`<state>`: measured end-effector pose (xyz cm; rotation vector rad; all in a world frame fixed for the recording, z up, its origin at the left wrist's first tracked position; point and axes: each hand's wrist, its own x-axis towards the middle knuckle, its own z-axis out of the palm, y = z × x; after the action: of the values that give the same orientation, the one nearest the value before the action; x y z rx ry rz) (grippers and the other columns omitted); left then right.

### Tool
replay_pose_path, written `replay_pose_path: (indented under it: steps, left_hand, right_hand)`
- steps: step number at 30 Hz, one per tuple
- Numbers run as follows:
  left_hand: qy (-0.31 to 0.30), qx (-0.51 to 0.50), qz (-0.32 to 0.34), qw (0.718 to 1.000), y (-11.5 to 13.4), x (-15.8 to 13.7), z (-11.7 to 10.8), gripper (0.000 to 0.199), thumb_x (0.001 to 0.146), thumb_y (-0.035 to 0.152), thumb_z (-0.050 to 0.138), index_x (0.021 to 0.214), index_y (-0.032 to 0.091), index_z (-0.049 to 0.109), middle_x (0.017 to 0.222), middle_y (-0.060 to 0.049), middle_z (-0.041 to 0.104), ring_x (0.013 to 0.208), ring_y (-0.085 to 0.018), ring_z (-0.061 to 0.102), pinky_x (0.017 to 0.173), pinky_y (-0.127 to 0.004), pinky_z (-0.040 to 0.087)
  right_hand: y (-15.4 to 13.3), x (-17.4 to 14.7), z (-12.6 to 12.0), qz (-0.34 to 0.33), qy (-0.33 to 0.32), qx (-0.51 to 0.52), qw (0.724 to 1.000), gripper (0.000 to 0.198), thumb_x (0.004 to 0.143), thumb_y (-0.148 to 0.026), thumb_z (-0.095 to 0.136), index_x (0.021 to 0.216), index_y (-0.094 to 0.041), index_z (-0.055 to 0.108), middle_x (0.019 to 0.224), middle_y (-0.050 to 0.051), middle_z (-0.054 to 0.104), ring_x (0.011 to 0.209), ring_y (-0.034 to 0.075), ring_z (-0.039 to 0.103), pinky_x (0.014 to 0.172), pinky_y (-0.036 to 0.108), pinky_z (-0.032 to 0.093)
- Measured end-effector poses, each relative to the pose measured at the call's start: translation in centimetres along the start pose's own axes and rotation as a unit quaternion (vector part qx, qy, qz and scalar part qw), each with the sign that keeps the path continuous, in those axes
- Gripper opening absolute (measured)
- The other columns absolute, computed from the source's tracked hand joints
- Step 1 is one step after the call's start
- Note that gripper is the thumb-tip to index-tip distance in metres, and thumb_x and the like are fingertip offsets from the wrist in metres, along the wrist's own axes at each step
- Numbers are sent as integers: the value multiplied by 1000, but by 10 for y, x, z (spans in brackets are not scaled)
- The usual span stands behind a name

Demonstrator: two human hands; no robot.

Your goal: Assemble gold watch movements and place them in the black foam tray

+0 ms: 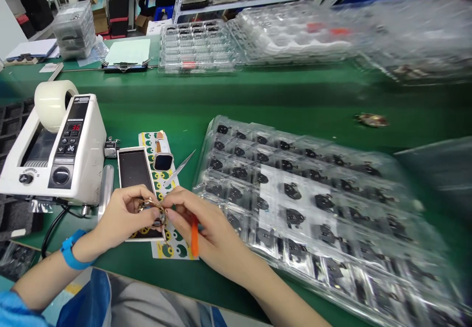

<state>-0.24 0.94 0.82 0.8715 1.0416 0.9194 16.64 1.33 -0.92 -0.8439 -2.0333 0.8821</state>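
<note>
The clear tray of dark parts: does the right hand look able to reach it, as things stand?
Probably yes: the right hand is close beside the clear tray, with nothing visible between them. But it is busy at the small round part, so it may need freeing first.

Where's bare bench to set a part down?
Bare bench lies beyond the open box, between the tape dispenser and the filled tray; another strip runs behind that tray, left of the loose part. Crowded: around left hand, right hand and sticker sheet.

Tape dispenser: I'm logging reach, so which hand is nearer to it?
Left. The left hand is to the lower right of the tape dispenser in the picture; the right hand is farther right, beyond the left.
</note>
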Motion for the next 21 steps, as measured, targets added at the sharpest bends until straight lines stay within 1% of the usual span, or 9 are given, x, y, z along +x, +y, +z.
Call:
replay_pose_path:
  steps: [3,7,10,13,15,17,19,20,21]
  left_hand:
    - [0,9,-14,1000,1,-1,-1,32,56,29,84,60,16,56,57,5,54,46,-8,52,46,-21,47]
    - [-4,47,4,999,-1,-1,-4,21,61,21,75,61,16,55,56,4,54,46,-8,49,45,-20,41]
    - [-14,77,49,996,-2,0,-4,13,62,14,68,60,16,55,56,4,53,49,-7,45,47,-19,38]
    - [-9,102,120,987,-2,0,-2,10,63,10,65,59,15,58,60,3,52,56,-8,47,52,-20,39]
    - [-6,110,135,985,-3,-1,-2,8,67,13,67,61,15,61,63,1,53,56,-9,48,51,-21,38]
    - [12,140,157,978,-6,-3,-4,8,74,17,67,66,14,66,66,0,53,56,-10,49,48,-22,38]
    - [49,224,234,945,-12,-3,-8,7,80,17,65,76,15,71,66,-1,53,57,-11,50,49,-22,39]
    - [66,285,291,911,-15,-3,-10,10,83,16,63,83,15,73,66,-1,53,58,-11,51,50,-22,39]
    - [79,352,353,863,-19,-2,-12,14,85,14,60,90,15,73,66,-1,53,58,-12,52,50,-23,40]
  right_hand:
    - [0,-1,-1,-23,-20,-17,999,13,96,-12,41,94,-23,49,77,1,57,60,13,51,54,24,43]
    - [1,-2,-3,-55,-29,-30,998,13,97,-12,41,94,-22,49,76,0,55,61,13,50,52,23,41]
    - [0,-1,-1,-66,-22,-25,997,17,98,-13,40,86,-22,49,70,-1,52,58,12,48,50,23,38]
    - [-3,-2,2,-18,-20,12,1000,28,98,-18,38,71,-23,41,60,-5,42,50,11,40,47,23,33]
    - [-5,-2,4,52,-23,56,997,36,100,-26,35,64,-23,33,56,-6,35,47,10,34,46,23,30]
    - [-6,-1,4,130,-11,103,986,42,100,-37,35,61,-22,36,53,-6,33,46,11,33,45,24,29]
    - [-5,0,5,192,13,152,969,47,97,-49,38,59,-21,45,50,-5,35,46,11,33,44,25,27]
    - [-5,1,6,214,20,179,960,50,95,-55,42,59,-21,48,49,-5,36,46,11,34,44,25,26]
    - [-5,2,8,230,22,208,950,52,91,-60,45,58,-20,50,49,-4,37,46,11,33,44,25,25]
